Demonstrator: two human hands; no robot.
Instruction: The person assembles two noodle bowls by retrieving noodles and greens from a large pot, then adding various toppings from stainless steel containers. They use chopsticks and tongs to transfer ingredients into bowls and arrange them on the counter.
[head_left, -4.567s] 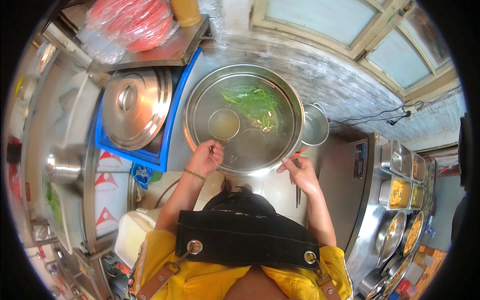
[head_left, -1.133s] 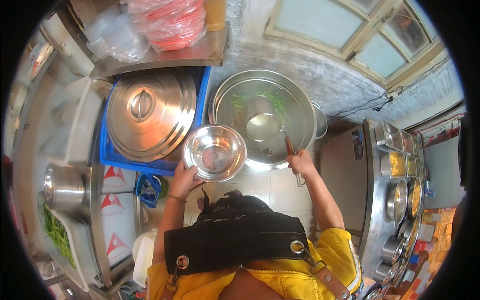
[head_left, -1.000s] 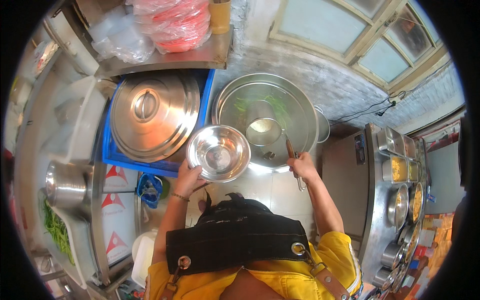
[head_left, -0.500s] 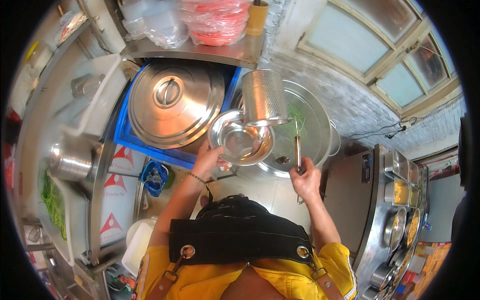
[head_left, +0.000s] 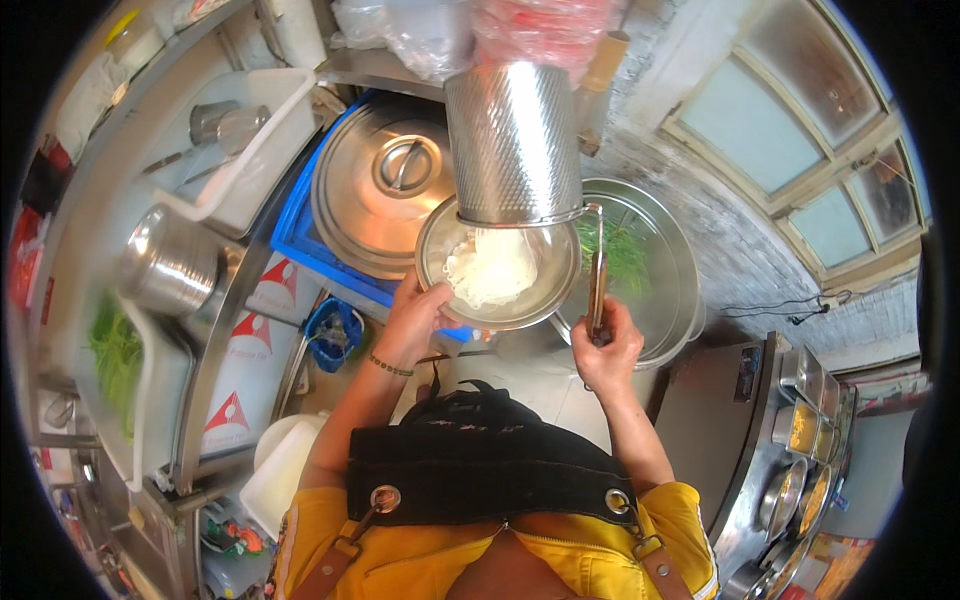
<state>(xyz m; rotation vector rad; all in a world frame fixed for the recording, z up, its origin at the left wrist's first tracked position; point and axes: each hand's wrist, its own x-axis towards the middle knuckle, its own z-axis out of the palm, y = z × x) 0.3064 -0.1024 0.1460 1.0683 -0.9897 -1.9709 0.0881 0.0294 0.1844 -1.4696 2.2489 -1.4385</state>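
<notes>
My left hand grips the rim of a steel bowl, thumb over its edge. White noodles lie in the bowl and stretch up to the mouth of a perforated metal strainer basket, which is tipped upside down over it. With my right hand I hold the strainer's handle, fingers closed around it. Behind the handle stands a large steel pot with green leafy vegetables floating in its liquid.
Left of the bowl, a big lidded steel pot sits in a blue crate. White tubs and a steel canister line the left counter. At right, topping pans stand on a counter beside the wall.
The strainer has tipped further over and risen toward me, and noodles have dropped from it into the bowl, which was without noodles before. My view has shifted a little left.
</notes>
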